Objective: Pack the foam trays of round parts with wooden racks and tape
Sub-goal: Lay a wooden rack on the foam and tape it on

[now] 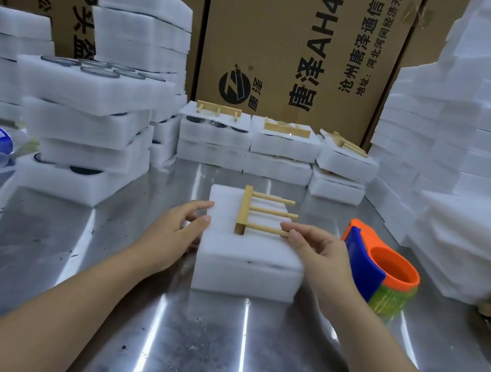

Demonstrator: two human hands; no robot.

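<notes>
Counter: a wide, shiny grey metal counter (207,359) with small scratches and dull spots.
Back: big brown cardboard boxes (300,15) stand side by side behind the counter like a wall. They go up past the top of what I can see.
Box print: black letters run sideways on the boxes. One part reads "AH4", next to a round black logo (235,86).
Light: long white streaks (148,349) shine on the metal and run toward me.

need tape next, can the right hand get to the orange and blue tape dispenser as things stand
Probably yes: the orange and blue tape dispenser stands right beside the right hand, nothing between them, though that hand pinches the wooden rack.
</notes>
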